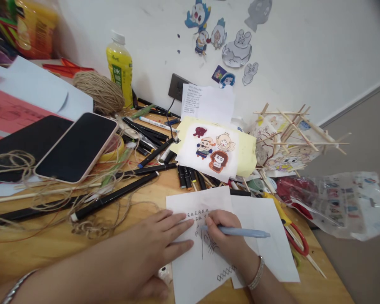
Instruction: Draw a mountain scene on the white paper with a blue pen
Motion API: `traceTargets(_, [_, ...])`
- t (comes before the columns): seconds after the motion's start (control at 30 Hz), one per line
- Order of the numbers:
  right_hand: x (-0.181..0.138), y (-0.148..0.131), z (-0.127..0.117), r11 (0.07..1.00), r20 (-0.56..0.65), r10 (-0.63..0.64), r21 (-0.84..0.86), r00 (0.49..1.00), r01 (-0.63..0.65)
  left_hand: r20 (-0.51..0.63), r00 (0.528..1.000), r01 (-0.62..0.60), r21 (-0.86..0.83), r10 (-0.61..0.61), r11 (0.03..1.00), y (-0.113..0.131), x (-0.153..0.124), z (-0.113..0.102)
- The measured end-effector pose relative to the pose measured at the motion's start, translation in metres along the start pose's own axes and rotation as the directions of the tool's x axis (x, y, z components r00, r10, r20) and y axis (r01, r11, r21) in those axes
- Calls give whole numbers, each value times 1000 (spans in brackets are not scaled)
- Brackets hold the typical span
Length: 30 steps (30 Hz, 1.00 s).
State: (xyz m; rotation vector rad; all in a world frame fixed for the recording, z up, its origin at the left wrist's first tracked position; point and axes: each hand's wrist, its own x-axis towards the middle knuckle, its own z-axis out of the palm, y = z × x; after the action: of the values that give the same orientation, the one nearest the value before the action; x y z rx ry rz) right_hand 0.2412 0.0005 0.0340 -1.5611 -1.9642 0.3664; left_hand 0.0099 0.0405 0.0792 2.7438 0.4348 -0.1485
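My right hand (226,232) is closed around a light blue pen (245,232), its tip low over a white sheet of paper (186,278). Handwritten characters run along the top of this sheet, with a line sketch below them and a row of drawn diamonds near the bottom. Fingers spread, my left hand (160,242) lies flat across the sheet's left edge. A second white sheet (277,245) lies partly beneath, to the right. Just beyond, a paper with coloured cartoon figures (220,145) rests on a yellow sheet (248,156).
Markers (114,196), tangled twine (91,226) and a phone (77,147) crowd the left. Farther back stand a twine ball (98,90) and a yellow drink bottle (120,69). On the right are a stick-and-paper structure (291,139), scissors (299,240) and a plastic bag (342,202).
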Motion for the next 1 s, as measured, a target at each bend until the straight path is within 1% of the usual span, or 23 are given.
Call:
traceTargets(0.17, [1,-2,-2,1000,38,-9,8,999,9,12,1000,-4,-37,4,999,-1,-2,-2])
traceTargets(0.3, [2,-3,-1,1000,25,21,0,999,-21,-28,1000,-11,-65,9,998,-3,-2,0])
traceTargets(0.43, [1,-2,0,998,26,42,48,999,-43,-9,1000,0,-56,-1,998,-3,-3,-2])
traceTargets(0.5, [1,-1,1,995,-3,71,77,997,-70,-26,1000,-2,-64,0,998,-2,-3,-4])
traceTargets(0.57, [1,0,0,981,-87,136,148,987,-122,-36,999,1,-91,-5,996,-1,-3,-4])
traceTargets(0.63, [2,2,-2,949,-224,220,273,949,-156,-5,999,37,-121,-38,992,0,-2,-4])
traceTargets(0.73, [3,5,-8,885,-426,332,450,841,-122,70,987,150,-106,-143,983,1,0,-4])
traceTargets(0.8, [4,7,-12,872,-506,369,479,779,-101,49,981,189,-77,-186,979,1,0,-2])
traceTargets(0.87, [6,9,-15,882,-562,382,459,733,-108,-7,989,146,-51,-147,988,2,0,-1])
traceTargets(0.9, [6,9,-16,888,-580,383,447,719,-112,-21,994,105,-41,-106,994,2,0,0])
traceTargets(0.93, [6,8,-16,892,-586,380,437,716,-115,-18,997,69,-33,-69,997,2,0,0])
traceTargets(1.0, [6,4,-18,903,-569,351,415,743,-109,12,999,43,-44,-43,998,1,-1,2])
